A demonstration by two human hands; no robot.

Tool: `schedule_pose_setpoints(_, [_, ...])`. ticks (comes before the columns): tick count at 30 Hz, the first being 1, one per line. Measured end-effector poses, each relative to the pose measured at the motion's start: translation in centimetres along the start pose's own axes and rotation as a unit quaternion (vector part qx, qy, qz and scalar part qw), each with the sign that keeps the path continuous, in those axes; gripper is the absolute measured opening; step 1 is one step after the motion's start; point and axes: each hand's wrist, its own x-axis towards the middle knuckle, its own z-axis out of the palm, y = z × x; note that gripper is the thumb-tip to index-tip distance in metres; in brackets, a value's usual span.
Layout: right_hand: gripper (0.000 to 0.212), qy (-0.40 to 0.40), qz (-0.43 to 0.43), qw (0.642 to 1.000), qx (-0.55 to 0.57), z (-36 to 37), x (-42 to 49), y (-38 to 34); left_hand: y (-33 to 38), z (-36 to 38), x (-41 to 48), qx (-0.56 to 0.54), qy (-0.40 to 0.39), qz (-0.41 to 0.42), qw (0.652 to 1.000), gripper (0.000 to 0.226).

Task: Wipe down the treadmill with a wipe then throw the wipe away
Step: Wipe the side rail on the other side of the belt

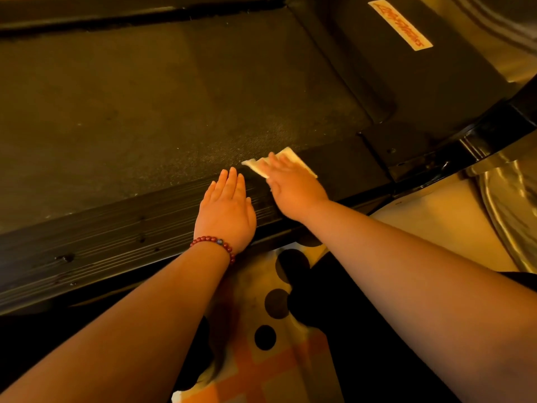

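Observation:
The treadmill fills the upper view, with its dark belt [145,106] and a ribbed black side rail [116,242] running along the near edge. A white wipe [293,159] lies flat where the belt meets the rail. My right hand [293,184] presses on the wipe with straight fingers, covering most of it. To its left, my left hand [226,207] rests palm down on the ribbed rail, fingers straight, holding nothing. A red bead bracelet circles the left wrist.
The black motor cover [436,82] with a white and red sticker [401,24] sits at the upper right. A black metal frame bar [465,146] runs beside it. Below the rail, patterned fabric with black dots [276,303] covers my lap.

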Motion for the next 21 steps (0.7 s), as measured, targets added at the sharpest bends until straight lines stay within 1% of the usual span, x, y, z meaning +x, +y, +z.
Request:
schedule_pose_setpoints(1, [0.051, -0.013, -0.020, 1.000, 0.000, 0.1, 0.1, 0.0, 0.0, 0.0, 0.0, 0.001, -0.001, 0.000, 1.000, 0.056])
schedule_pose_setpoints(2, [0.052, -0.017, -0.017, 1.000, -0.002, -0.1, 0.3, 0.4, 0.0, 0.0, 0.0, 0.001, -0.003, 0.001, 1.000, 0.056])
schedule_pose_setpoints(3, [0.053, -0.010, 0.007, 1.000, -0.009, -0.2, 0.6, 1.1, 0.0, -0.1, 0.0, 0.001, -0.004, 0.002, 1.000, 0.056])
schedule_pose_setpoints(6, [0.055, 0.011, 0.137, 0.990, -0.044, -0.4, 0.9, 2.6, 0.0, -0.1, 0.1, -0.002, -0.008, 0.001, 1.000, 0.056])
schedule_pose_setpoints(7, [0.054, 0.014, 0.152, 0.987, -0.043, -0.4, 0.9, 2.4, 0.0, -0.1, 0.1, -0.002, -0.007, 0.001, 1.000, 0.056])
schedule_pose_setpoints(8, [0.053, 0.020, 0.138, 0.990, -0.035, -0.3, 0.9, 1.7, 0.0, -0.1, 0.1, -0.002, -0.005, 0.002, 1.000, 0.056])
schedule_pose_setpoints(11, [0.051, -0.003, -0.011, 1.000, -0.021, 0.4, 0.2, -0.5, -0.1, -0.2, -0.1, -0.013, -0.003, 0.003, 1.000, 0.056])
schedule_pose_setpoints(12, [0.051, -0.007, -0.042, 0.999, -0.020, 0.5, 0.1, -0.5, -0.2, -0.3, -0.1, -0.021, -0.004, 0.003, 1.000, 0.056])
schedule_pose_setpoints(13, [0.051, -0.003, -0.043, 0.999, -0.014, 0.5, 0.2, -0.1, -0.3, -0.4, -0.1, -0.028, -0.007, 0.003, 1.000, 0.055])
schedule_pose_setpoints(14, [0.052, 0.007, -0.019, 1.000, -0.007, 0.3, 0.4, 0.6, -0.4, -0.6, -0.1, -0.033, -0.011, 0.004, 0.999, 0.055])
schedule_pose_setpoints(16, [0.058, 0.024, 0.071, 0.997, -0.010, 0.2, 0.8, 1.8, -0.6, -0.7, -0.1, -0.040, -0.018, 0.004, 0.999, 0.055])
schedule_pose_setpoints(18, [0.067, 0.020, 0.144, 0.989, -0.031, 0.1, 1.0, 1.8, -0.7, -0.9, -0.1, -0.036, -0.022, 0.003, 0.999, 0.056])
schedule_pose_setpoints(19, [0.067, 0.017, 0.151, 0.988, -0.036, 0.0, 1.1, 1.3, -0.7, -0.9, -0.1, -0.028, -0.022, 0.004, 0.999, 0.056])
schedule_pose_setpoints(21, [0.063, 0.014, 0.110, 0.994, -0.023, 0.1, 0.8, 0.0, -0.8, -0.8, -0.2, -0.019, -0.020, 0.003, 1.000, 0.056])
